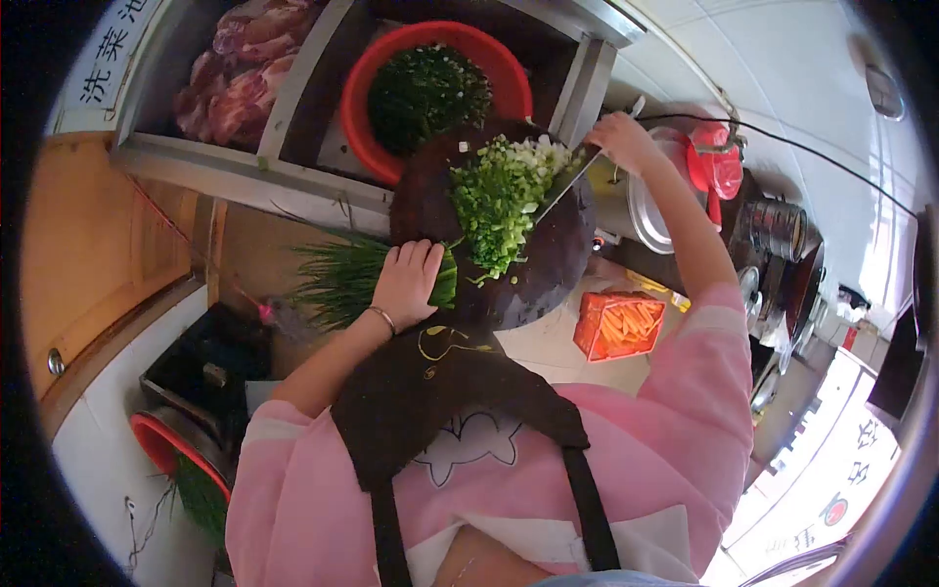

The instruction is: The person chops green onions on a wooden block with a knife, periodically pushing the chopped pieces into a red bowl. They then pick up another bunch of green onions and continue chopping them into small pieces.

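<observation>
Dark apron point(440, 386) nearest; beyond it, the left hand point(409, 281) is clamped over long greens point(337, 279) at the round board's point(553, 284) edge — the right hand point(626, 142) grips a knife point(565, 191) (blade beside the chopped pile point(501, 201) on the board).

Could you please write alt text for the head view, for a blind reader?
A person's left hand holds a bunch of green stalks at the edge of a round, dark chopping board, while the right hand holds a knife beside a pile of chopped greens. Beyond them, a red bowl of cut greens and raw meat sit in separate sink compartments.
</observation>
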Tool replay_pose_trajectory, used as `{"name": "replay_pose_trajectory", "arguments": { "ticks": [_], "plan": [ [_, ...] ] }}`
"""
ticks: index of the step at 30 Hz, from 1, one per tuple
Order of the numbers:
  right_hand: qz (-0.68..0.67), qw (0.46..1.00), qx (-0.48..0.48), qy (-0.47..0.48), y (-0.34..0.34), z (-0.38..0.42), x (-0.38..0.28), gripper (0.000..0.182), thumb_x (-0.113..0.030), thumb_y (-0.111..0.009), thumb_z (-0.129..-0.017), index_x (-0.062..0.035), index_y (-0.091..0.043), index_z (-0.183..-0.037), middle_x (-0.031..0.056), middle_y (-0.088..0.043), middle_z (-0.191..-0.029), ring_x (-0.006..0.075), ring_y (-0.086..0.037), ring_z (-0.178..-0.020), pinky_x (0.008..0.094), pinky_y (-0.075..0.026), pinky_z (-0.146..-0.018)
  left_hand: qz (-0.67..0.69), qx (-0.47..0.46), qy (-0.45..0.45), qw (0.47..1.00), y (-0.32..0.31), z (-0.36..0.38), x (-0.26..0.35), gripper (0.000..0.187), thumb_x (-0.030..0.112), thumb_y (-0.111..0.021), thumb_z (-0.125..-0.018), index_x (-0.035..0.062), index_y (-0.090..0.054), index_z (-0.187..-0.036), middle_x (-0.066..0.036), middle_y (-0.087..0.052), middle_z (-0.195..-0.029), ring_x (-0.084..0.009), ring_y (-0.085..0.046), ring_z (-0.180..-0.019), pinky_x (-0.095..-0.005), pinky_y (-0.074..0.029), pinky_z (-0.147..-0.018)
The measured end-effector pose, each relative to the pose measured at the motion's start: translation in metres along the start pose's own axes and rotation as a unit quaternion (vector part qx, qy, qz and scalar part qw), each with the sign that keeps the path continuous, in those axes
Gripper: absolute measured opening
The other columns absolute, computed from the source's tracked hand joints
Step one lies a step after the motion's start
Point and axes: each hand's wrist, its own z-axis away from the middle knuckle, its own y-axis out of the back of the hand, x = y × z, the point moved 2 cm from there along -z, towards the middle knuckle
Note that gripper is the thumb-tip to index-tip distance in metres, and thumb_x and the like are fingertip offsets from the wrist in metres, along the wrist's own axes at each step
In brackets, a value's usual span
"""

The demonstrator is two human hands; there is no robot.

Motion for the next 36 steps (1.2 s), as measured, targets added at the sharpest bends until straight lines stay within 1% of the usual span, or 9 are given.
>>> {"name": "replay_pose_trajectory", "arguments": {
  "ticks": [8,10,15,17,18,23,29,34,36],
  "plan": [
    [0.006,0.997,0.045,-0.069,0.045,-0.055,0.039,0.021,-0.016,-0.054,-0.083,-0.0151,-0.065,-0.1,0.0077,-0.064,-0.089,0.0269,-0.062,-0.091,0.0401,-0.048,-0.079,-0.056,-0.015,-0.129,0.99,0.004,-0.001,-0.006,0.087,0.027,-0.08,-0.056,0.001,-0.043,-0.131,-0.014,-0.049,-0.121,-0.0296,-0.046,-0.111,-0.0434,-0.036,-0.1],
    [-0.101,0.983,-0.017,-0.152,0.05,-0.05,0.017,0.022,-0.019,-0.053,-0.086,-0.0108,-0.063,-0.103,0.0124,-0.064,-0.087,0.0325,-0.064,-0.086,0.0452,-0.05,-0.076,-0.059,-0.03,-0.126,0.99,0.009,-0.001,-0.004,0.087,0.025,-0.08,-0.055,0.0012,-0.043,-0.13,-0.015,-0.049,-0.122,-0.0296,-0.046,-0.111,-0.0437,-0.036,-0.1],
    [-0.364,0.897,-0.086,-0.236,0.073,0.023,-0.127,0.03,-0.03,-0.054,-0.092,-0.0025,-0.062,-0.102,0.0213,-0.064,-0.085,0.0367,-0.062,-0.078,0.0452,-0.049,-0.072,-0.071,-0.052,-0.111,0.99,-0.002,-0.001,-0.006,0.077,0.019,-0.072,-0.064,0.0009,-0.041,-0.132,-0.017,-0.048,-0.128,-0.0334,-0.046,-0.115,-0.0467,-0.037,-0.098],
    [-0.534,0.767,-0.197,-0.297,0.052,0.057,-0.185,0.032,-0.029,-0.056,-0.091,-0.0044,-0.058,-0.113,0.0223,-0.063,-0.084,0.0367,-0.063,-0.08,0.0457,-0.049,-0.072,-0.072,-0.027,-0.095,0.992,-0.001,0.002,-0.005,0.073,0.014,-0.07,-0.064,-0.0002,-0.043,-0.131,-0.018,-0.048,-0.126,-0.0333,-0.047,-0.112,-0.0472,-0.038,-0.097],
    [-0.549,0.785,-0.098,-0.271,0.046,0.073,-0.215,0.031,-0.03,-0.057,-0.091,-0.0052,-0.058,-0.111,0.0222,-0.062,-0.081,0.0345,-0.063,-0.075,0.045,-0.048,-0.068,-0.075,-0.023,-0.089,0.993,0.0,0.002,-0.006,0.073,0.014,-0.07,-0.064,-0.0002,-0.043,-0.131,-0.018,-0.048,-0.126,-0.0333,-0.047,-0.112,-0.0472,-0.038,-0.097],
    [-0.572,0.74,-0.185,-0.303,0.004,0.108,-0.295,0.025,-0.024,-0.061,-0.09,-0.001,-0.059,-0.101,0.0222,-0.06,-0.073,0.0337,-0.06,-0.068,0.0437,-0.044,-0.062,-0.043,-0.043,-0.067,0.996,0.006,0.003,-0.003,0.073,0.013,-0.07,-0.062,-0.0009,-0.044,-0.129,-0.02,-0.049,-0.123,-0.0338,-0.048,-0.111,-0.0461,-0.039,-0.095],
    [-0.548,0.775,-0.142,-0.281,0.002,0.075,-0.248,0.027,-0.029,-0.058,-0.09,-0.0042,-0.059,-0.101,0.024,-0.062,-0.075,0.0435,-0.061,-0.074,0.0514,-0.046,-0.065,-0.059,0.002,-0.058,0.997,0.001,0.009,-0.005,0.08,0.013,-0.076,-0.056,0.0004,-0.044,-0.128,-0.016,-0.049,-0.119,-0.03,-0.046,-0.109,-0.0419,-0.038,-0.095],
    [-0.453,0.842,-0.175,-0.235,0.027,0.018,-0.184,0.03,-0.031,-0.058,-0.09,-0.0034,-0.06,-0.099,0.0241,-0.062,-0.078,0.0434,-0.061,-0.077,0.0514,-0.047,-0.067,-0.072,0.063,-0.057,0.994,0.001,0.01,-0.008,0.074,0.013,-0.072,-0.059,-0.0003,-0.045,-0.127,-0.015,-0.05,-0.113,-0.0291,-0.048,-0.104,-0.0409,-0.039,-0.092],
    [-0.426,0.871,-0.153,-0.19,0.035,-0.007,-0.169,0.03,-0.032,-0.058,-0.089,-0.0034,-0.06,-0.1,0.0239,-0.062,-0.078,0.0433,-0.061,-0.077,0.0511,-0.047,-0.068,-0.025,-0.056,-0.031,0.998,0.006,0.007,-0.005,0.072,0.015,-0.069,-0.065,-0.001,-0.043,-0.13,-0.019,-0.049,-0.125,-0.0335,-0.047,-0.113,-0.0479,-0.039,-0.095]
  ]
}}
